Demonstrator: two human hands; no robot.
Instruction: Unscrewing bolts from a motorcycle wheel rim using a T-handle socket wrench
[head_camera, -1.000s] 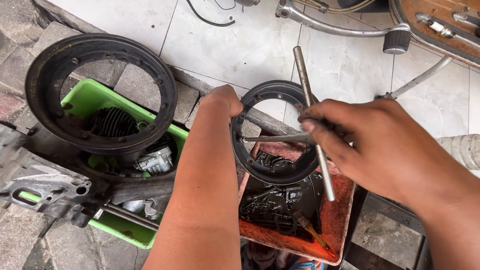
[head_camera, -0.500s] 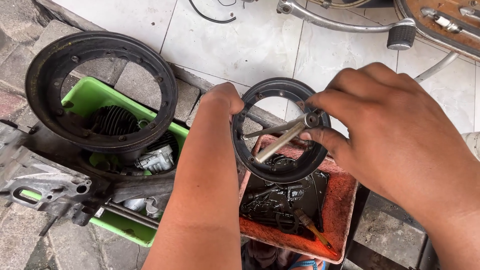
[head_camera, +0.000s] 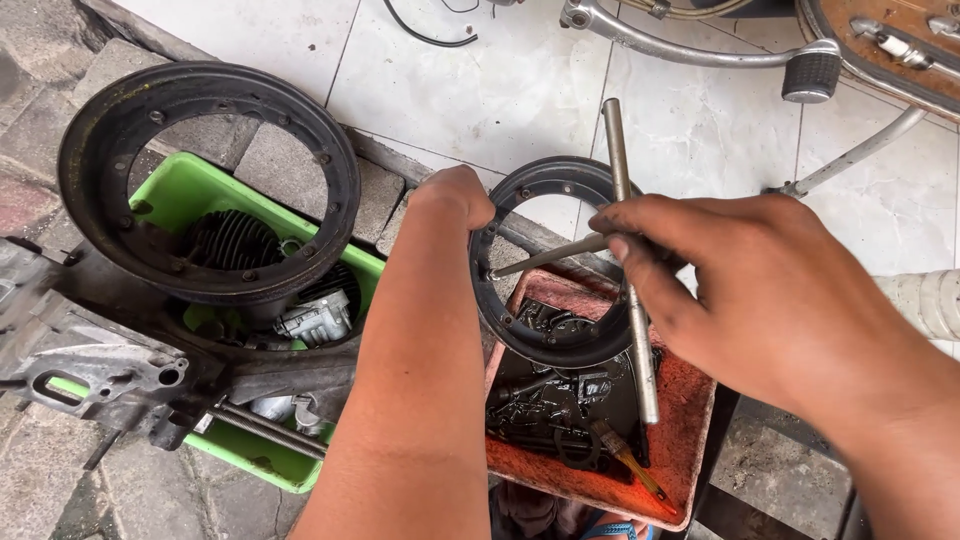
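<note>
- gripping: left hand (head_camera: 455, 198) clamped on upper left edge of small black wheel rim (head_camera: 520, 290), held upright over orange tray (head_camera: 690, 440).
- right hand (head_camera: 760, 290) closed around t-handle wrench (head_camera: 628, 290); shaft tip at a fastener on rim's left inner edge.
- progress: fastener apparently seated, work on rim unfinished; other bolt holes look unfilled.
- large black rim (head_camera: 200, 180) resting on green tub (head_camera: 200, 200), untouched.
- hidden: fastener tiny; tray parts greasy, indistinct.

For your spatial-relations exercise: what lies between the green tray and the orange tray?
In the head view, the person's left forearm crosses the gap between the green tray and the orange tray, reaching up to the small black rim.
</note>
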